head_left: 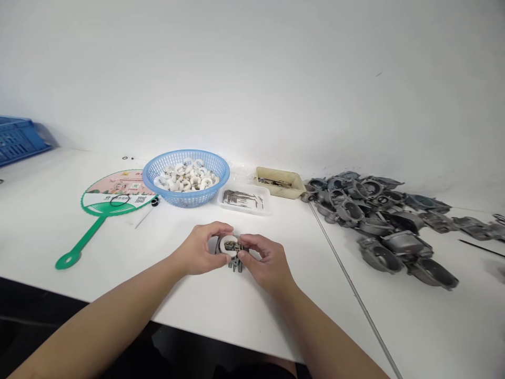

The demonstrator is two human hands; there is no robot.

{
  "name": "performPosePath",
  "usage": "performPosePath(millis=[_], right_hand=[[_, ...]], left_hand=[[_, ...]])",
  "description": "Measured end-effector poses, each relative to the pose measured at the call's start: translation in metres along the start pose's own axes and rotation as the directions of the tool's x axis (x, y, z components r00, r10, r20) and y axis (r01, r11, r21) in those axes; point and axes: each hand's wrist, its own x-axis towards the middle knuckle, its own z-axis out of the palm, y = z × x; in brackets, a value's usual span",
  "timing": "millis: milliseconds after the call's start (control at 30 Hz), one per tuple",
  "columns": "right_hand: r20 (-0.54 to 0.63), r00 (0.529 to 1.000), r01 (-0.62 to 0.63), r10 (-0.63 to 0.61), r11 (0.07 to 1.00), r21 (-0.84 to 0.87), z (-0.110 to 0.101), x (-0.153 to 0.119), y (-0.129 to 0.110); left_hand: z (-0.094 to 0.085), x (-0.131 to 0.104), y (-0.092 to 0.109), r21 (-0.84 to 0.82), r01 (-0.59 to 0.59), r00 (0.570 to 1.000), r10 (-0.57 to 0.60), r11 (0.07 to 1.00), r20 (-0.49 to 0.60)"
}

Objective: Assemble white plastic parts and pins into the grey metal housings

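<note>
In the head view, both bare hands meet over a small metal part [237, 265] near the front edge of the white table [221, 305]. A white ring [223, 246] sits on top of it, with brass-coloured pieces showing inside the ring's opening. The left hand [199, 248] has its fingers clamped on the left side of the metal part, the thumb lying against the ring's near edge and the index finger reaching over the far side. The right hand [272, 263] pinches the right side between thumb and index finger; its other fingertips are hidden.

Beyond the hands stands a blue basket [185, 199] holding many white rings [189, 176]. Just right of it, a translucent tray [265, 205] carries thin metal pins [239, 199], and behind that tray, further right, is a cream box [282, 189] with slender items inside. On the left lies a green-handled fan [114, 185], its upper edge partly behind the basket. A blue crate [21, 139] stands at the far left. On the right, grey castings [351, 208] are heaped near the wall, some lying nearer the front, beyond a thin grey strip [355, 292] that runs along the table.
</note>
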Motion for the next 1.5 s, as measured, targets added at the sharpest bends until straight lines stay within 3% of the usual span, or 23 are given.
performPosePath(millis=[167, 533, 700, 933, 1200, 1500], right_hand=[[-0.033, 0.999, -0.025, 0.026, 1.0, 0.008, 0.0, 0.001, 0.0], [-0.072, 0.993, -0.089, 0.093, 0.994, 0.061, 0.002, 0.003, 0.001], [-0.12, 0.983, -0.12, 0.14, 0.98, 0.157, 0.005, 0.003, 0.003], [-0.129, 0.978, -0.158, 0.167, 0.984, 0.08, 0.006, 0.003, -0.001], [-0.117, 0.981, -0.157, 0.156, 0.988, 0.002, 0.006, 0.005, -0.005], [-0.098, 0.985, -0.146, 0.139, 0.988, -0.059, 0.004, 0.006, -0.008]], left_hand=[[0.001, 0.002, -0.004, -0.083, -0.031, 0.999, 0.033, 0.996, 0.02], [0.01, 0.001, -0.012, -0.208, 0.02, 0.999, -0.029, 0.978, -0.04], [0.012, 0.002, -0.014, -0.217, 0.015, 0.998, -0.027, 0.976, -0.054], [0.01, 0.002, -0.008, -0.04, -0.118, 0.988, 0.113, 0.992, -0.105], [0.005, 0.004, -0.006, 0.12, -0.211, 0.974, 0.219, 0.97, -0.061], [-0.004, 0.007, 0.005, 0.25, -0.152, 0.987, 0.158, 0.956, -0.003]])
